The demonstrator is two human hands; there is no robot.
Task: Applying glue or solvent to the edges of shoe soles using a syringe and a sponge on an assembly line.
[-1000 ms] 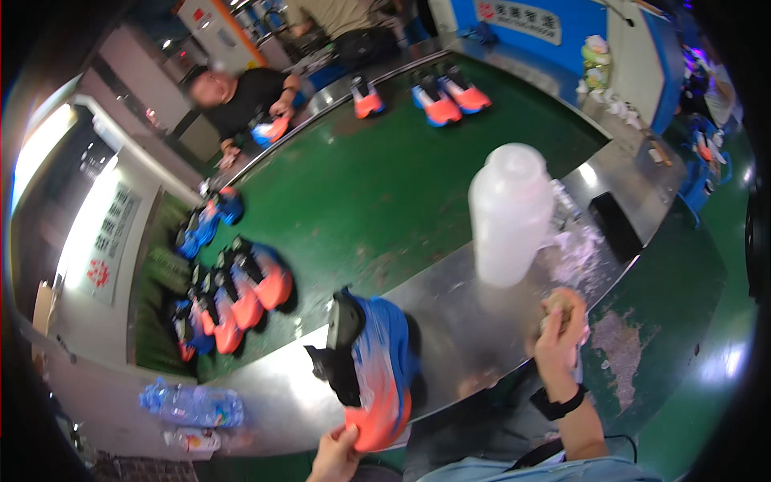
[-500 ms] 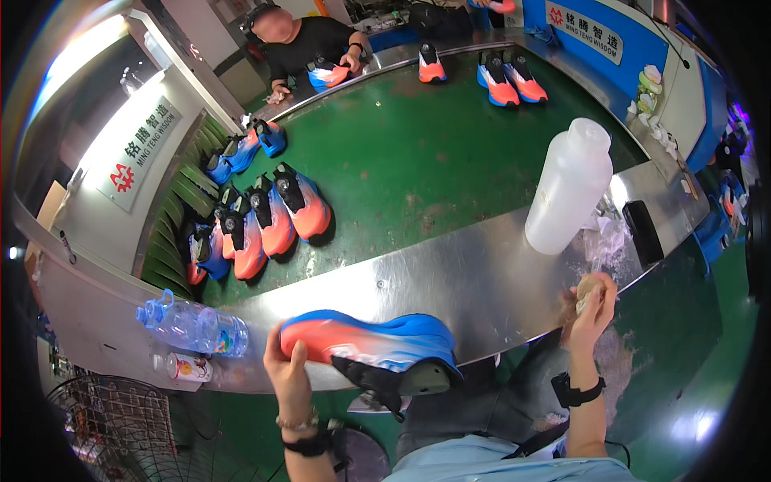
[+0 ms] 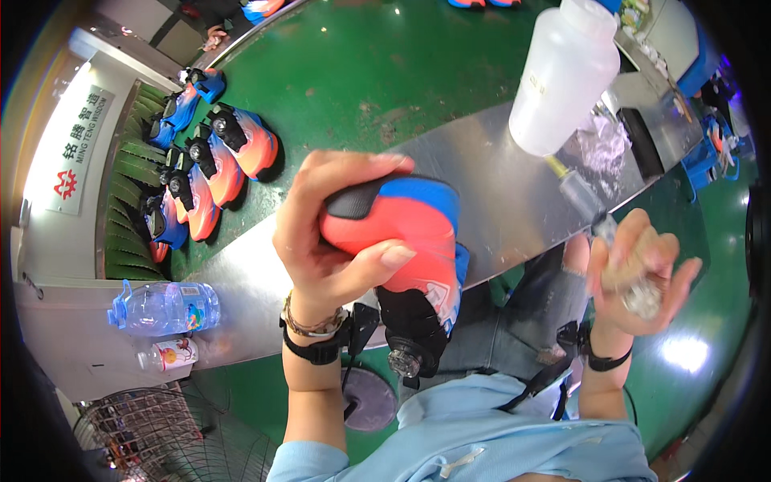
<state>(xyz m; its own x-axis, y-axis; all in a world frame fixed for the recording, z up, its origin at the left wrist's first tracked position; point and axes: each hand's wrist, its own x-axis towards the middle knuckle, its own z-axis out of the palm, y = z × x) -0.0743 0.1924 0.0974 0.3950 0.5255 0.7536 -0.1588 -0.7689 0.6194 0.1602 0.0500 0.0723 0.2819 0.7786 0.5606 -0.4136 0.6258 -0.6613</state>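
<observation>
My left hand is closed round the toe of a running shoe, orange-red and blue with a dark patch on the sole. The shoe is tilted toe up, its black collar and round dial hanging near my lap. On the right, my right hand is blurred, fingers curled round a crumpled whitish wad. A translucent stick-like tool with a yellow tip reaches from those fingers toward the metal table edge; its exact kind is unclear.
A large white plastic bottle stands on the metal ledge, beside a crumpled plastic bag and a dark flat object. Several matching shoes sit at left. A clear water bottle and small bottle lie nearby. Below is a wire basket.
My left hand has raised the shoe and turned it from sideways to toe up. My right hand has moved lower and right, and the yellow-tipped tool now shows. The view has tilted downward.
</observation>
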